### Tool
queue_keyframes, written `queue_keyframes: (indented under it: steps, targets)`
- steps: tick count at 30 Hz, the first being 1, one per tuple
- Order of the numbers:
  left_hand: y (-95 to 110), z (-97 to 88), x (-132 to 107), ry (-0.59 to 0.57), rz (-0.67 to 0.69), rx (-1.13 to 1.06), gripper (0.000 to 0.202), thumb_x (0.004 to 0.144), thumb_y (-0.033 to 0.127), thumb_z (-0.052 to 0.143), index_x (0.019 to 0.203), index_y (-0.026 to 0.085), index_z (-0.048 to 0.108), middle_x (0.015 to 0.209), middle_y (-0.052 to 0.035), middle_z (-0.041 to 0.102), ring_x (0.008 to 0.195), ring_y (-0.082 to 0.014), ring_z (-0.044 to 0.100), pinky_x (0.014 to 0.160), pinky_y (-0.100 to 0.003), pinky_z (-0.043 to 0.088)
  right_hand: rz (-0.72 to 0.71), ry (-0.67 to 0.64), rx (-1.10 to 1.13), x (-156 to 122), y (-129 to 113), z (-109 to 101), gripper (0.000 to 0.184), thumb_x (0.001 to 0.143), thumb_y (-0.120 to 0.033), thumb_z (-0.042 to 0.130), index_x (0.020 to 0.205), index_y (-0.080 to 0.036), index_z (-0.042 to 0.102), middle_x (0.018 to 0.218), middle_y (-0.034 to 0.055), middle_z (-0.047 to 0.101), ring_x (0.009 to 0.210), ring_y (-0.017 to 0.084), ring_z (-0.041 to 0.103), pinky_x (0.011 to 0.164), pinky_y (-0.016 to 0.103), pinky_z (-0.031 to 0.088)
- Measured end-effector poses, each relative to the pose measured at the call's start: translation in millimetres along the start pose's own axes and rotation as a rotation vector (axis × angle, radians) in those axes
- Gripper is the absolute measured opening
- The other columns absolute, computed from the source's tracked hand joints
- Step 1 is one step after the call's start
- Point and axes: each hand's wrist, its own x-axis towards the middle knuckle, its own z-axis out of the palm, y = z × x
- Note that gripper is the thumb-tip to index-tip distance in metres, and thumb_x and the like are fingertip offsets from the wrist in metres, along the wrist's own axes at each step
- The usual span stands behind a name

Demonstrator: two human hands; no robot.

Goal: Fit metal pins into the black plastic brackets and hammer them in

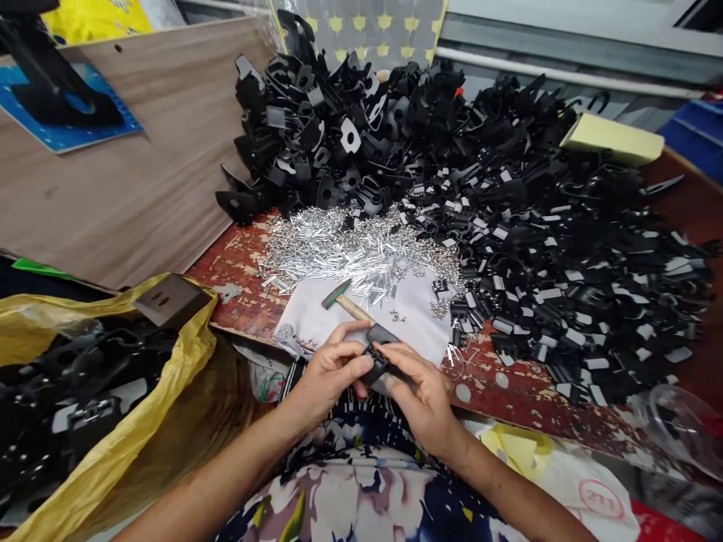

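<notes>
My left hand [339,365] and my right hand [421,388] meet above the table's near edge. Both are closed on one small black plastic part [376,363], pinched between fingers and thumbs; the fingers hide much of it. Just beyond them lies a hammer [355,309] with a green-and-dark head and a wooden handle, resting on a white cloth [316,312]. A dark, rounded piece touches the near end of the handle; whether it is a grip I cannot tell. Behind the cloth spreads a heap of thin metal pins [350,260] and small springs [432,260].
Large black plastic pieces [339,143] are piled at the back, smaller black clips [542,278] at the right. A yellow bag [195,342] of black parts stands at left, beside a wooden board [141,165]. A pale yellow block [613,139] and a clear plastic container [678,421] sit at right.
</notes>
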Motion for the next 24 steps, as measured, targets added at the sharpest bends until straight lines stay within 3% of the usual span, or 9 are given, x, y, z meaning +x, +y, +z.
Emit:
queue_keyframes:
  steps: [2,4,6,9,11,15,18,21,24]
  targets:
    - [0.7,-7.0,-1.7,-0.025,-0.012,0.028,0.028,0.085,0.043,0.075,0.079,0.016,0.079,0.145,-0.0116,0.048,0.065,-0.0075,0.06,0.053,-0.024,0.054,0.018,-0.125,-0.015,6.0,1.1,-10.8,0.039,0.094,-0.018,0.054,0.129,-0.026,0.07,0.113,0.0049,0.077,0.108,0.02,0.07,0.104,0.044,0.052]
    - [1.0,-12.8,-3.9,-0.02,-0.02,0.02,0.024,0.085,0.041,0.076,0.085,0.018,0.081,0.132,-0.0113,0.059,0.068,-0.0098,0.058,0.055,-0.023,0.052,0.002,-0.176,-0.174,17.8,7.2,-26.0,0.033,0.095,-0.017,0.055,0.12,-0.03,0.073,0.1,-0.0004,0.079,0.094,0.018,0.072,0.111,0.05,0.043]
    - [-0.1,-16.8,-5.9,0.019,-0.021,-0.011,0.02,0.085,0.038,0.076,0.089,0.019,0.08,0.11,-0.0075,0.066,0.067,-0.0098,0.055,0.059,-0.021,0.05,-0.008,-0.098,-0.442,32.9,17.8,-40.0,0.024,0.096,-0.021,0.056,0.107,-0.029,0.076,0.091,-0.0015,0.078,0.084,0.018,0.069,0.11,0.052,0.039]
    - [-4.1,-19.2,-8.1,0.055,-0.037,-0.065,0.017,0.085,0.035,0.077,0.086,0.018,0.077,0.089,-0.0023,0.063,0.068,-0.0107,0.057,0.065,-0.022,0.05,0.007,-0.036,-0.77,52.3,37.3,-48.7,0.011,0.094,-0.026,0.064,0.092,-0.023,0.075,0.091,0.0044,0.076,0.088,0.022,0.066,0.095,0.045,0.042]
    - [-6.2,-19.1,-9.5,0.062,-0.058,-0.091,0.019,0.084,0.036,0.079,0.083,0.018,0.076,0.086,-0.0016,0.062,0.07,-0.0119,0.059,0.067,-0.023,0.051,-0.002,-0.078,-0.818,59.1,48.8,-48.5,0.009,0.092,-0.023,0.066,0.085,-0.021,0.071,0.09,0.0059,0.073,0.089,0.023,0.064,0.087,0.039,0.042]
    - [-5.5,-18.5,-12.7,0.082,-0.09,-0.121,0.023,0.082,0.039,0.08,0.082,0.017,0.074,0.086,-0.001,0.062,0.07,-0.012,0.061,0.068,-0.023,0.051,0.026,-0.048,-0.704,63.5,60.8,-56.9,0.009,0.093,-0.018,0.061,0.084,-0.021,0.064,0.081,0.002,0.069,0.075,0.017,0.062,0.071,0.03,0.042]
    - [-3.5,-17.2,-12.9,0.08,-0.105,-0.118,0.026,0.082,0.042,0.08,0.084,0.017,0.073,0.085,-0.0003,0.063,0.069,-0.0115,0.063,0.068,-0.022,0.052,0.016,0.01,-0.682,65.2,53.4,-70.9,0.009,0.091,-0.019,0.065,0.083,-0.022,0.063,0.076,-0.0008,0.069,0.068,0.016,0.062,0.066,0.029,0.044]
    - [-2.6,-12.3,-9.2,0.064,-0.096,-0.059,0.029,0.081,0.044,0.08,0.082,0.017,0.072,0.08,0.0008,0.061,0.065,-0.0111,0.063,0.066,-0.022,0.052,-0.18,0.074,-0.66,60.5,28.2,-71.1,0.008,0.095,-0.018,0.063,0.089,-0.021,0.066,0.086,0.0016,0.073,0.078,0.017,0.067,0.075,0.03,0.051]
    - [-1.8,-4.4,-3.2,0.047,-0.065,0.007,0.036,0.079,0.05,0.079,0.075,0.015,0.07,0.075,0.0009,0.056,0.059,-0.0116,0.058,0.058,-0.023,0.052,-0.423,-0.065,-0.64,46.2,-2.3,-50.5,0.014,0.1,-0.014,0.054,0.101,-0.019,0.066,0.093,0.0053,0.074,0.086,0.018,0.069,0.08,0.033,0.056]
